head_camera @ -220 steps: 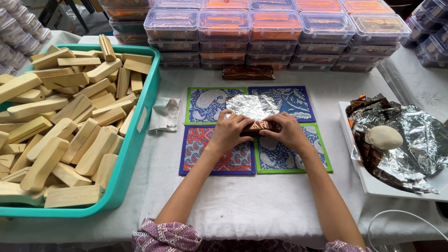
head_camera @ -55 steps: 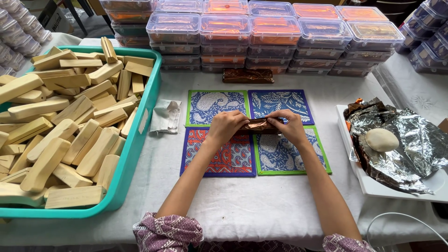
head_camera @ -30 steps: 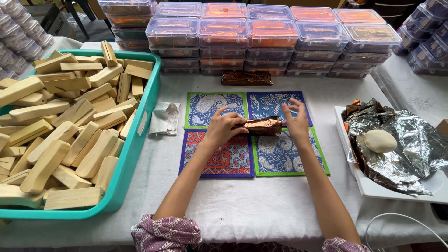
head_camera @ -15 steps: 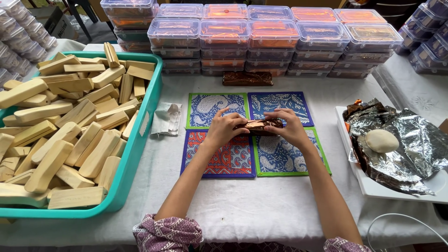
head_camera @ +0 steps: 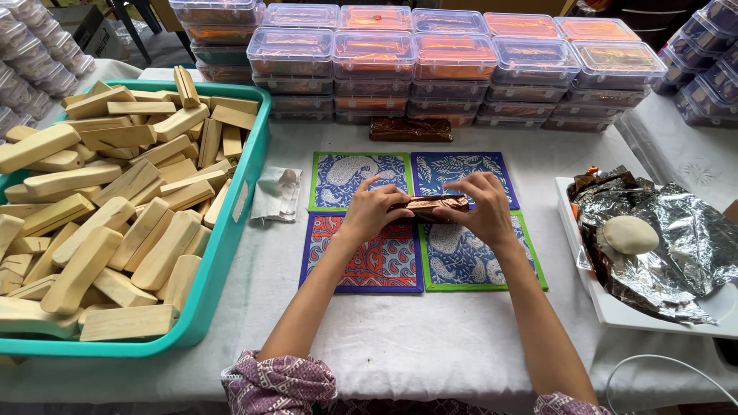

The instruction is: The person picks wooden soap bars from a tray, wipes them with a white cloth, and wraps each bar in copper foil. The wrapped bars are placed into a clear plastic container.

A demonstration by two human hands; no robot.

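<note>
Both hands meet at frame centre over four patterned mats laid in a square on the white-clothed bench. Left hand curled, fingers pinched on the left end of a brown foil-wrapped bar; index finger lifted slightly above the rest. Right hand curled too, fingers folded over the bar's right end and top, thumb under. Neither hand spread; both clamped on the bar, which lies level and crosswise. Whether it touches the mats or sits just above them, cannot tell.

Bar sits over the seam where the four mats meet. At 12 o'clock from it, a second brown wrapped bar lies flat on the bench, just in front of stacked clear lidded boxes with orange contents. At 9 o'clock, a small crumpled clear plastic wrapper beside the teal tub, which is heaped with pale wooden-looking blocks. At 3 o'clock, a white tray carrying crinkled foil sheets and a pale rounded lump resting on the foil. More stacked clear containers at 10 o'clock, far corner. Purple patterned sleeves at 6 o'clock. White cable at 5 o'clock.
</note>
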